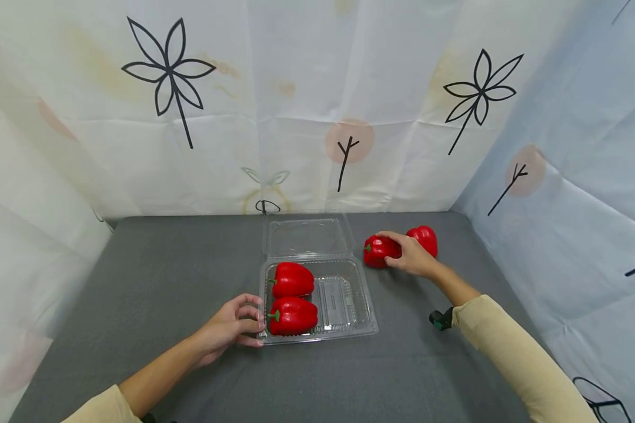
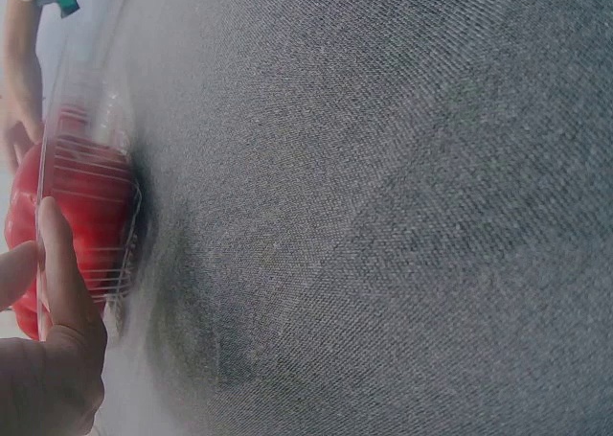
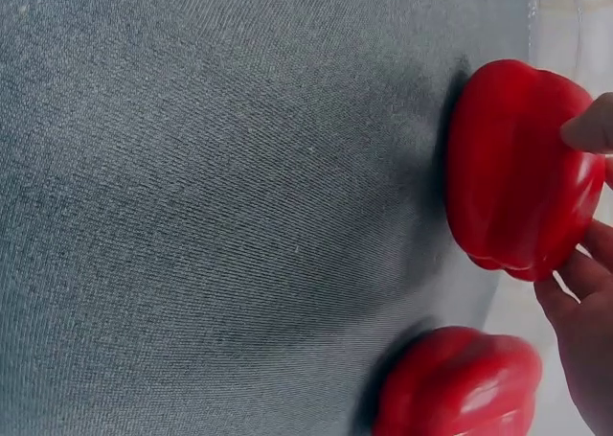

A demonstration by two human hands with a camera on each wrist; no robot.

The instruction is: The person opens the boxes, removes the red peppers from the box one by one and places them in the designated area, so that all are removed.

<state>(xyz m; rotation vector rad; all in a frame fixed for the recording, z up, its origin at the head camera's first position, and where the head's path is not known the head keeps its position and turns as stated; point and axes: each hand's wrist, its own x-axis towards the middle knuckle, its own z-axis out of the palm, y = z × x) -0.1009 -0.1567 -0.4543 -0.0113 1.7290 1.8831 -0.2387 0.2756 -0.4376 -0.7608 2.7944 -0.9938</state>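
A clear plastic clamshell container (image 1: 367, 320) lies with its lid (image 1: 309, 235) folded back. Two red bell peppers, a rear one (image 1: 292, 279) and a front one (image 1: 293, 316), lie side by side in its left half, green stems to the left. My left hand (image 1: 223, 330) holds the container's left rim; the left wrist view shows a finger (image 2: 65, 263) against the outer wall. Right of the lid, my right hand (image 1: 415, 258) grips a third red bell pepper (image 3: 517, 168) around its sides, close to the tabletop. Another red bell pepper (image 1: 425, 239) sits just behind that hand.
Grey cloth covers the table (image 1: 153, 282). Pale printed fabric (image 1: 296, 106) hangs along the back and both sides. A dark green strap piece (image 1: 441, 319) shows at the right sleeve's cuff.
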